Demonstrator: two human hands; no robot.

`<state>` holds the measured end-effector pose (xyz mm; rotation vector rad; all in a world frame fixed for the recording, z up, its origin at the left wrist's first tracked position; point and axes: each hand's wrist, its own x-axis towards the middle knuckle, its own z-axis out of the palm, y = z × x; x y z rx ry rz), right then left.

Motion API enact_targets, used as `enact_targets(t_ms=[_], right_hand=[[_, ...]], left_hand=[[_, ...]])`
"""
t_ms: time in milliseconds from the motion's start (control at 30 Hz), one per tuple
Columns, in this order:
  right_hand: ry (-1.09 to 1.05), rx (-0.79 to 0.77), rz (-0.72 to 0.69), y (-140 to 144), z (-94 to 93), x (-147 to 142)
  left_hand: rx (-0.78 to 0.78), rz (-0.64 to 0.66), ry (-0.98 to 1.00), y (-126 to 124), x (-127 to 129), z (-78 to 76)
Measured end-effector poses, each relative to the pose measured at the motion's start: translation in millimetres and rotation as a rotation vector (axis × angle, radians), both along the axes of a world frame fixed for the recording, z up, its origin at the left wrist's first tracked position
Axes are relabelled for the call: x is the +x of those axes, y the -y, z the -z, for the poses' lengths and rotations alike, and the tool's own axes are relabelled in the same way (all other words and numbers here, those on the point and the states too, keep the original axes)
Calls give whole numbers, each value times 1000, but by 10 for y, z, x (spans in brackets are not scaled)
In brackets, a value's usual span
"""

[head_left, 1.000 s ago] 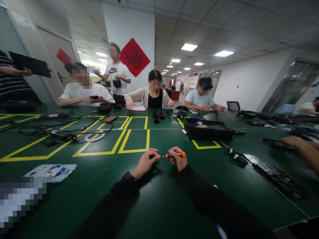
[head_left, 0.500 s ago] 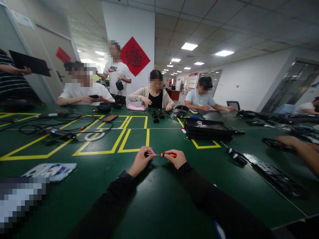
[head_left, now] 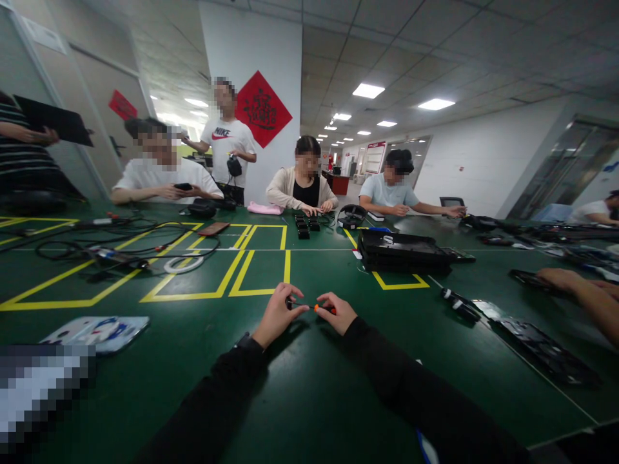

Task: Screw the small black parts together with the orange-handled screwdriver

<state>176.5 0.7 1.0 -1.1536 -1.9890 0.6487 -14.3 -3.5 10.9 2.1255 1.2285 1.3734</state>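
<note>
orange marks the screwdriver (head_left: pixel 318 309) on my feed, pinched in the right hand (head_left: pixel 341 314) above the green table (head_left: pixel 309 393). its shaft points toward the left hand (head_left: pixel 276 316), where i see fingers grasping a small dark piece (head_left: pixel 289 302), mostly hidden.

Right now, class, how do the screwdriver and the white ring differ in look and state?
The screwdriver is straight, with orange on it; the white ring is round. The screwdriver is held in the right hand, while the white ring lies on the green table.
</note>
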Motion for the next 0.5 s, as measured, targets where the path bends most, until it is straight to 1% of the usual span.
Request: enact_targets(t_ms=[100, 167, 333, 500], right_hand=[[59, 57, -14, -15, 11, -18], [57, 87, -14, -21, 30, -18], [-28, 83, 36, -23, 69, 16], [-58, 72, 36, -28, 59, 41]], left_hand=[[-11, -11, 9, 11, 0, -22], [-18, -5, 9, 19, 2, -33], [-19, 8, 10, 27, 19, -34], [-25, -11, -7, 18, 26, -29]])
